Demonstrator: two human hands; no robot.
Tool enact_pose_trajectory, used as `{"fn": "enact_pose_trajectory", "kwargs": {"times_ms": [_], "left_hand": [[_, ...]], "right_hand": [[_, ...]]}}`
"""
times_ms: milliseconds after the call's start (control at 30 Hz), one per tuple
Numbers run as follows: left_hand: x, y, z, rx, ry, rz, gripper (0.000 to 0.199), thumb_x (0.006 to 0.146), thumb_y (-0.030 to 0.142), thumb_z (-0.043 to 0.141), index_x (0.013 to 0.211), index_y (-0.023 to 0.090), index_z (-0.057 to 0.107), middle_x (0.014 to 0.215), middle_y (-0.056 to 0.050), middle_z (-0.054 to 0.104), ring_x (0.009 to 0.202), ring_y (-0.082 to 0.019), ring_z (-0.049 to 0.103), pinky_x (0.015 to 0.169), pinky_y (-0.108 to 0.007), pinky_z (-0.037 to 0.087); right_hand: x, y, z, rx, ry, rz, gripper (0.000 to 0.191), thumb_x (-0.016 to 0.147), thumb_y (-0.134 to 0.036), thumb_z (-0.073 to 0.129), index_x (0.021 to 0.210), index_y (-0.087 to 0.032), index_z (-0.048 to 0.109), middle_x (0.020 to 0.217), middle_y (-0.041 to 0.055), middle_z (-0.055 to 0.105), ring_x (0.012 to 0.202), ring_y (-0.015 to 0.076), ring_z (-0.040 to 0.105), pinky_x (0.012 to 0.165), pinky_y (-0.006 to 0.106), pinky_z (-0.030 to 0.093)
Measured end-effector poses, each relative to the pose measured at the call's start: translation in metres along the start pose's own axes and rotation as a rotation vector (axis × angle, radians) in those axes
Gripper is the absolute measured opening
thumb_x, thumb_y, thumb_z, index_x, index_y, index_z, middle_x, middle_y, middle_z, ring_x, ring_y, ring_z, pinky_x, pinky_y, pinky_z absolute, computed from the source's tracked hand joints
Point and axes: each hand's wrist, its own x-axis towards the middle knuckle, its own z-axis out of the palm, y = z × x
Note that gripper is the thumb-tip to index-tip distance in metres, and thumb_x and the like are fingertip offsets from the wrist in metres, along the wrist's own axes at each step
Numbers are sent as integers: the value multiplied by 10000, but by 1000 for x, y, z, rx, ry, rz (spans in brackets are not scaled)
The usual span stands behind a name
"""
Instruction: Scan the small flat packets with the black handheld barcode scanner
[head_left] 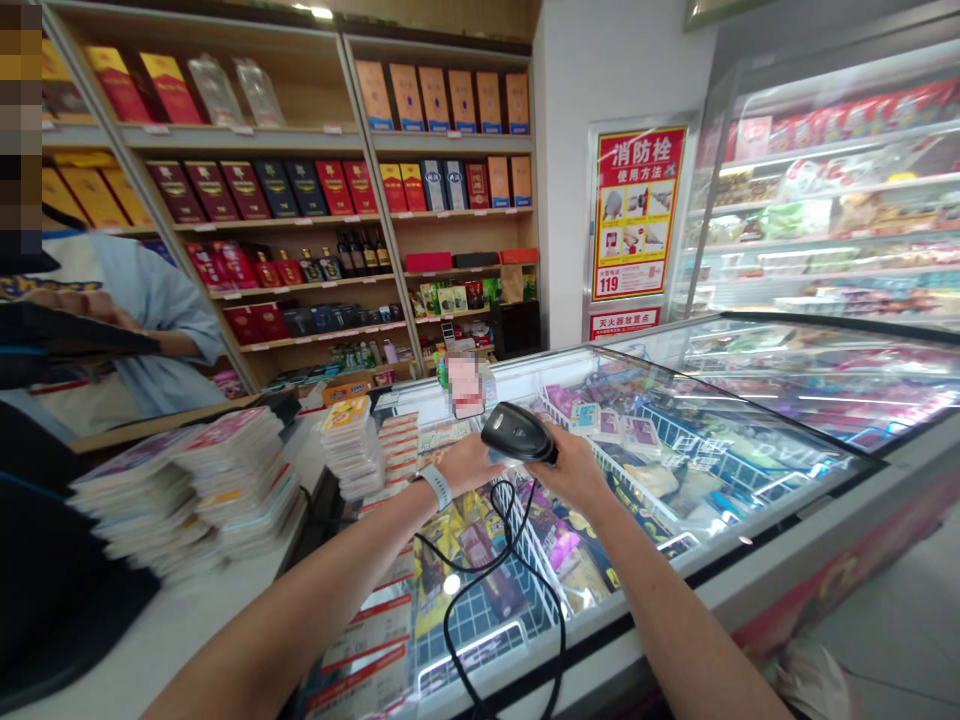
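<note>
In the head view, my right hand [576, 470] is closed around a black barcode scanner [517, 432], held above the glass top of a chest freezer [491, 640]. From the scanner a black cable [562, 610] loops down in front of me. My left hand [466, 464], with a pale watch [435, 487] on its wrist, is close to the scanner's left side. Its fingers look curled, but their tips are hidden behind the scanner, and what they grip cannot be made out. Just beyond stands a small upright item [466, 388] with a blurred picture.
Stacks of flat printed cards or packs [240, 480] stand on the white counter [202, 630] at left, with price labels [367, 635] along the freezer. A person in a light blue shirt [165, 300] stands behind the counter. Shelves of boxes [285, 190] line the back wall.
</note>
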Motion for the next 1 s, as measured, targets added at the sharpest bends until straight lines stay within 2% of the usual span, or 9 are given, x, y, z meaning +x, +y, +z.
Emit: {"fn": "enact_pose_trajectory", "kwargs": {"times_ms": [100, 233, 367, 467, 567, 633, 733, 800, 1000], "left_hand": [[-17, -8, -6, 28, -5, -31, 326, 857, 415, 583, 1067, 180, 668, 1013, -91, 698, 969, -248, 636, 868, -368, 498], [-38, -16, -18, 51, 29, -81, 369, 941, 413, 411, 1059, 178, 670, 1027, -94, 703, 987, -223, 637, 886, -332, 466], [-51, -29, -26, 78, 98, -200, 483, 984, 440, 269, 984, 168, 669, 881, -76, 713, 850, -208, 657, 777, -311, 456], [-54, -39, -27, 93, 143, -267, 485, 986, 433, 263, 942, 156, 659, 802, -75, 702, 772, -209, 658, 716, -305, 443], [-54, -46, -23, 95, 172, -294, 434, 981, 408, 295, 988, 162, 652, 845, -75, 714, 802, -215, 671, 737, -313, 457], [-55, -48, -21, 89, 187, -301, 391, 969, 390, 341, 1097, 159, 629, 926, -85, 724, 857, -227, 678, 784, -334, 475], [-57, -51, -17, 80, 215, -283, 410, 936, 326, 422, 1291, 150, 528, 1166, -115, 679, 1058, -242, 641, 928, -367, 467], [-58, -52, -16, 71, 236, -250, 428, 919, 281, 446, 1325, 160, 509, 1261, -113, 633, 1159, -243, 590, 1007, -379, 437], [-59, -58, -14, 53, 264, -233, 391, 897, 235, 459, 1261, 172, 587, 1173, -106, 655, 1103, -246, 601, 994, -399, 456]], "right_hand": [[0, 2, 1, -4, 2, 1, 276, 753, -234, 635, 1026, -200, 649, 962, 56, 711, 845, 217, 661, 787, 309, 482], [0, 3, 2, -13, 9, 3, 292, 757, -249, 643, 1045, -201, 651, 943, 56, 713, 846, 222, 663, 778, 309, 485], [0, 1, 2, -14, 5, 1, 276, 760, -241, 644, 1033, -202, 653, 883, 41, 706, 802, 209, 657, 742, 295, 478], [0, -1, 1, -7, 0, -8, 274, 767, -232, 637, 1039, -201, 650, 882, 38, 701, 788, 200, 652, 732, 287, 473], [0, 0, 2, -2, 2, -15, 291, 766, -224, 637, 1057, -211, 646, 902, 33, 703, 790, 194, 650, 724, 279, 470], [0, 1, 2, -5, 2, -12, 303, 761, -218, 638, 1064, -216, 646, 885, 26, 702, 778, 191, 647, 705, 273, 464], [0, 3, 3, -22, 3, 0, 322, 748, -215, 646, 1070, -217, 648, 849, 20, 697, 753, 190, 642, 682, 272, 454], [0, 4, 3, -21, 1, 3, 325, 749, -217, 647, 1074, -214, 649, 852, 21, 697, 756, 191, 643, 684, 274, 454], [-1, 2, 2, -9, 1, -5, 308, 765, -226, 643, 1073, -210, 650, 864, 23, 695, 780, 188, 648, 697, 272, 457]]}}
